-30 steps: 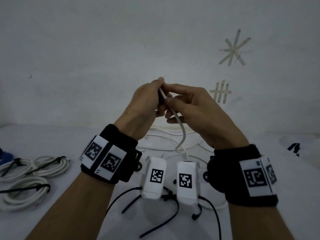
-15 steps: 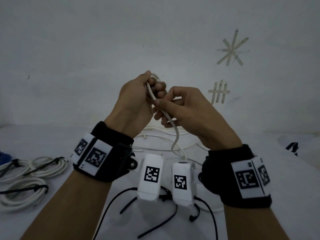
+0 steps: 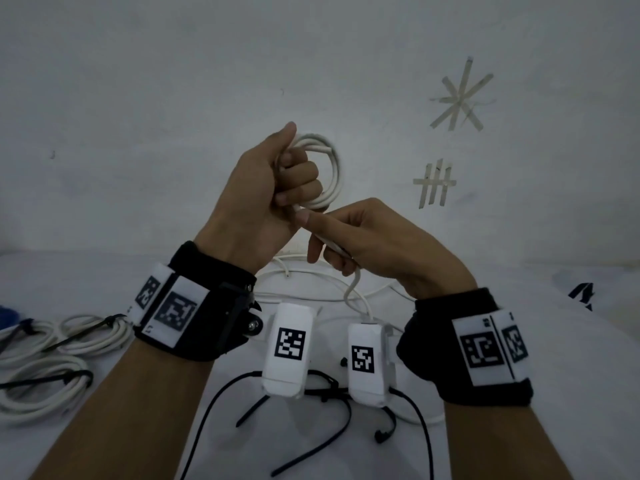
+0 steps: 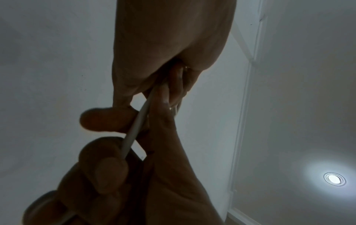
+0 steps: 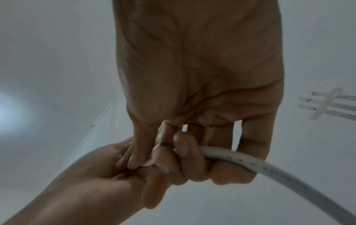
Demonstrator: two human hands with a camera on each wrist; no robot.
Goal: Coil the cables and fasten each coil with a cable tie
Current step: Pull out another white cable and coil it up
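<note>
A white cable is wound into a small coil held up in front of the wall. My left hand grips the coil in a fist, thumb up. Just below and to the right, my right hand pinches the cable's free run between thumb and fingers; from there it drops to the loose white cable on the table. In the left wrist view the cable runs taut between both hands. Black cable ties lie on the table below my wrists.
Tied white coils with black ties lie at the table's left edge, another coil behind them. A blue object shows at the far left. Tape marks are stuck on the wall. A dark mark lies at right.
My left hand has risen and turned, and a round loop of cable now shows beside its fist. The right hand has slid lower along the cable.
</note>
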